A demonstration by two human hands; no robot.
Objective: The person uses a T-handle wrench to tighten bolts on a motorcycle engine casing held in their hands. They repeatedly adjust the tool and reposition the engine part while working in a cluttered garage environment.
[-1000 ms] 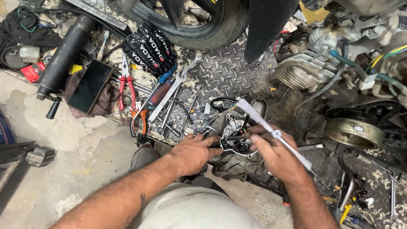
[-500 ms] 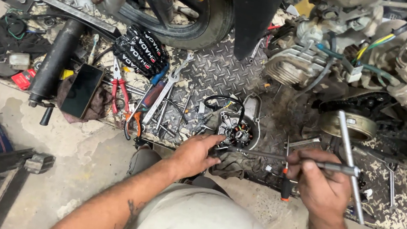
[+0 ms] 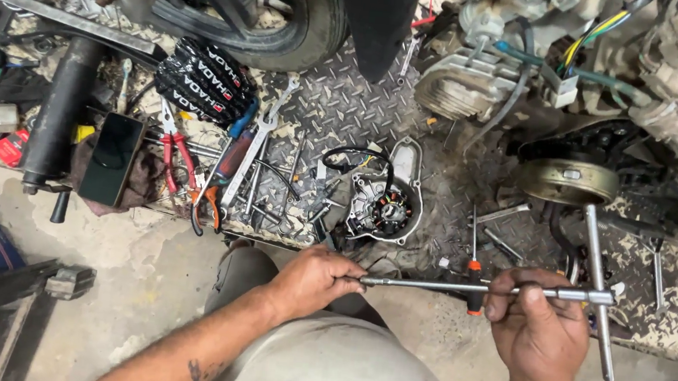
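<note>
I hold a long metal T-handle wrench [image 3: 462,287] level in front of me. My right hand [image 3: 539,327] grips its shaft just short of the cross handle [image 3: 599,292]. My left hand [image 3: 316,278] is closed around the other end of the shaft. Just beyond the wrench lies a removed engine cover with a stator coil [image 3: 383,207] and a black cable, on the diamond plate floor [image 3: 347,108]. The motorcycle engine with its round flywheel [image 3: 569,179] is at the upper right.
Red-handled pliers [image 3: 175,150], spanners [image 3: 255,153], an orange-handled screwdriver [image 3: 474,270] and several small tools lie scattered on the plate. A black phone [image 3: 112,158], a dark tube [image 3: 60,118], black gloves [image 3: 200,82] and the tyre [image 3: 287,36] are at left and top.
Both hands left the engine cover. The T-handle wrench swung from a diagonal over the cover to level, with my left hand now gripping its far end and my right hand lower right.
</note>
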